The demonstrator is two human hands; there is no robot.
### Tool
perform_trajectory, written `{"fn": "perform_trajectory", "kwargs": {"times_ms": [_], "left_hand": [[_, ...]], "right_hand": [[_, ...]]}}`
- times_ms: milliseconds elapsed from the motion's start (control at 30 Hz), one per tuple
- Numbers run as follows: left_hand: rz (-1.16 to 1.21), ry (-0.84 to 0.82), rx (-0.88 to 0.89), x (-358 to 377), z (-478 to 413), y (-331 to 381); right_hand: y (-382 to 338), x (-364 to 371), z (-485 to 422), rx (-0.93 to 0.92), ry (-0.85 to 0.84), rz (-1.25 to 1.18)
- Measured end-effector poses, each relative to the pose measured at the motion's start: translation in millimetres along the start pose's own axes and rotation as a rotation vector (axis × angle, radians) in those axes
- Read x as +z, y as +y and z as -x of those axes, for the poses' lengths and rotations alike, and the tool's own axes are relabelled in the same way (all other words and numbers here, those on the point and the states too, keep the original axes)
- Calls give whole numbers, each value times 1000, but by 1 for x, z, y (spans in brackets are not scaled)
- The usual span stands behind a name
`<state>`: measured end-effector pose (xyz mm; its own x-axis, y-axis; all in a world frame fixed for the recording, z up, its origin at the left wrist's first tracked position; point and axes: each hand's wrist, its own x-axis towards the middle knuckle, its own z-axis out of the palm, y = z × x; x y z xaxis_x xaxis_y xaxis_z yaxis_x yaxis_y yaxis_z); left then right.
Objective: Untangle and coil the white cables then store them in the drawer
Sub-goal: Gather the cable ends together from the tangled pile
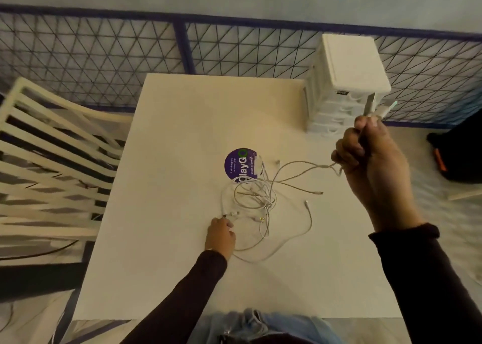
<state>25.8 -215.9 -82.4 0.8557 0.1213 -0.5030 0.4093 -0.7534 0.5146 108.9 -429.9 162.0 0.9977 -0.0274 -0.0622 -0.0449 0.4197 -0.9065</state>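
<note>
Head view: a white table (169,135) fills the middle, and the cables (253,197) lie on it in a loose tangle just right of centre. Their far loops overlap a round purple sticker (236,163).

The left hand (220,235) rests on the table at the near left edge of the tangle, its fingertips pinching a plug there. The right hand (373,161) is raised above the table's right side in a fist around some strands. White ends stick up out of the top of the fist, and other strands run down from it leftward into the pile. One loose end trails toward the near right of the tangle.

The white drawers (349,64) stand on the far right corner. The raised fist and the cable ends cover part of their front, which is too blurred to read.

A slatted white chair (52,145) sits left of the table. A mesh fence (104,56) runs along the far side, and a dark bag (461,158) lies on the floor at right.
</note>
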Motion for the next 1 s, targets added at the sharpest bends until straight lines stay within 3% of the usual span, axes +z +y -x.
{"fn": "perform_trajectory", "kwargs": {"times_ms": [267, 433, 567, 700, 833, 1000], "left_hand": [[-134, 299, 74, -26, -28, -20], [-90, 211, -157, -47, -39, -26], [-122, 153, -193, -59, -49, -33], [566, 143, -270, -79, -45, -15], [1270, -165, -380, -108, -29, 11], [1465, -312, -257, -129, -12, 19]], "right_hand": [[33, -37, 39, 129, 163, 219], [45, -48, 42, 172, 221, 293], [48, -49, 37, 181, 227, 277], [50, -44, 32, 183, 211, 266], [53, -36, 31, 211, 203, 281], [58, -26, 30, 220, 192, 287]]}}
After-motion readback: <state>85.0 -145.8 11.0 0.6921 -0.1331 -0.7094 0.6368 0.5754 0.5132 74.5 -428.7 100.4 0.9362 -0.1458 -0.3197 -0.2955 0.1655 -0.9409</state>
